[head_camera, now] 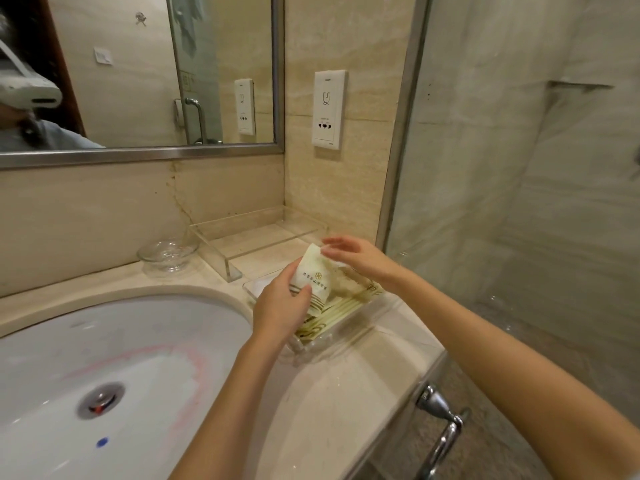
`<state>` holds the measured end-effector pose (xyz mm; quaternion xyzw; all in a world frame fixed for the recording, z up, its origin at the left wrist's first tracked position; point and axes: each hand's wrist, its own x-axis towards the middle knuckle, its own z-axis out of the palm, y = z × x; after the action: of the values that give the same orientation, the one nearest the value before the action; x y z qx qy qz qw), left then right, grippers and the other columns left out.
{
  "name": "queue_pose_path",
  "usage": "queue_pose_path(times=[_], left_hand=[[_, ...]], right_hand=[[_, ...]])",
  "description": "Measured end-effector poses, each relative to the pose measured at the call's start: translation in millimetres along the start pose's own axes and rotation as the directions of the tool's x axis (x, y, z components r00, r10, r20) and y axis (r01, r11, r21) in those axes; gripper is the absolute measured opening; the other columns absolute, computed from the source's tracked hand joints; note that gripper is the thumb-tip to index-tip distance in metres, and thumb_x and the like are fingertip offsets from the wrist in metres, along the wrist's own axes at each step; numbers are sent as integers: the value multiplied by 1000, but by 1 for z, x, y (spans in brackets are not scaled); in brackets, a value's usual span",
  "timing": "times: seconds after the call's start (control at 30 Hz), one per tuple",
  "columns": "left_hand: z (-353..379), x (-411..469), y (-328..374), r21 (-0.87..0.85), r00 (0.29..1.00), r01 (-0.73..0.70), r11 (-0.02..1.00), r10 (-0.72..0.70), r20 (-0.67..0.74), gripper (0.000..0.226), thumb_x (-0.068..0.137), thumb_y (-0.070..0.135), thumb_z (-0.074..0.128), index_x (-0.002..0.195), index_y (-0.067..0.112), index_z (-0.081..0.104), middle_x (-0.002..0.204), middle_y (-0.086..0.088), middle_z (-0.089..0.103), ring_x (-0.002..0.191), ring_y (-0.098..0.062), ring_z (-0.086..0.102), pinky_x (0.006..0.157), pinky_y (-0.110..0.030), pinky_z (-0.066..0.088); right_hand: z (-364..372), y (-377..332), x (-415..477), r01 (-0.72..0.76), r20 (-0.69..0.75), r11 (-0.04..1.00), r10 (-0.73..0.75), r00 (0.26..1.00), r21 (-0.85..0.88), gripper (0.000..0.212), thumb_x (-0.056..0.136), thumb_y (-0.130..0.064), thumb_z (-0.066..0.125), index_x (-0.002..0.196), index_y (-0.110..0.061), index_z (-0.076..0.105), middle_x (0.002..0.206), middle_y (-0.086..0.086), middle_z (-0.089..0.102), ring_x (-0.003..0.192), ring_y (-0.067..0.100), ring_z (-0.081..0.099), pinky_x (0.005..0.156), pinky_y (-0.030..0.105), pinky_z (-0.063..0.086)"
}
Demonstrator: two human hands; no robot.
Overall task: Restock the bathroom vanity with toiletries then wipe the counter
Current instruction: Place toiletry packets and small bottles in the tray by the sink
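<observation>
Over one tray (349, 336), two hands (280, 306), one packet (313, 273)

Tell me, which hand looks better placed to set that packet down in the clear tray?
Probably the left hand: it grips the packet directly above the clear tray. The right hand only touches the packet's top edge with its fingers.

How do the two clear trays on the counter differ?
The back tray is empty and sits in the corner by the wall; the front tray holds cream packets and lies nearer the counter edge. Both hands work over the front tray, none at the back tray. Both are clear, rectangular plastic.
</observation>
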<state>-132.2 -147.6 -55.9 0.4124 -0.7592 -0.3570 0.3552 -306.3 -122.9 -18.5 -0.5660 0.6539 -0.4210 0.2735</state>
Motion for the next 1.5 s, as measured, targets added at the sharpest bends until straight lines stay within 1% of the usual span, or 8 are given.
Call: queue_pose_path(times=[0.1,0.3,0.5,0.63,0.73,0.87,1.13,1.5], left_hand=[[0,1,-2,-69,1000,-19,997,21,20,52,90,21,53,138,36,42,119,6,63,95,-14,63,84,-42,54],[6,2,2,98,982,-188,977,187,22,56,92,24,51,145,31,33,144,11,38,126,-8,45,104,-34,42],[28,6,16,312,905,-381,870,281,321,58,96,41,43,149,28,23,158,15,8,146,-4,6,119,-36,19],[38,5,13,451,853,-424,785,178,491,63,94,59,28,150,32,15,159,8,3,147,-8,3,121,-35,3],[37,5,11,472,848,-407,782,131,514,64,92,63,25,149,35,16,159,7,5,147,-8,5,121,-34,0],[40,5,12,478,860,-395,785,133,492,72,92,63,29,151,27,13,159,6,12,146,-8,13,121,-34,3],[45,9,10,528,851,-373,763,54,523,81,89,66,31,152,24,0,160,2,-6,147,-12,-7,120,-38,-4],[46,10,12,529,859,-354,771,44,510,84,86,64,41,152,24,7,160,1,8,147,-13,7,121,-38,3]], right_hand=[[1,1,-1,-14,107,999,10,994,35,33,85,-18,68,117,-11,61,103,3,69,91,13,66,81,20,54],[-35,15,3,-111,-226,975,155,962,194,34,84,-15,69,116,-6,62,90,-3,66,81,10,64,65,16,53],[-36,43,4,-248,-291,957,282,914,147,33,81,-12,73,110,-1,63,83,1,64,71,10,60,56,16,51],[-24,55,11,-298,-379,954,262,888,-39,33,75,-23,78,104,-14,63,92,1,64,82,17,64,76,32,54],[-18,58,8,-218,-426,927,71,902,-307,32,76,-27,76,105,-23,63,96,-5,57,90,14,58,83,35,51],[-11,54,-2,-74,-326,804,-153,933,-590,17,88,-28,62,103,-27,70,104,-8,61,97,12,57,78,29,45],[-9,51,-15,-90,-175,704,-50,983,-705,30,95,-38,50,121,-31,64,119,-6,67,108,17,61,85,30,47],[-8,50,-8,-108,-139,709,13,990,-697,27,95,-33,49,112,-27,70,106,-3,71,94,18,63,77,31,49]])
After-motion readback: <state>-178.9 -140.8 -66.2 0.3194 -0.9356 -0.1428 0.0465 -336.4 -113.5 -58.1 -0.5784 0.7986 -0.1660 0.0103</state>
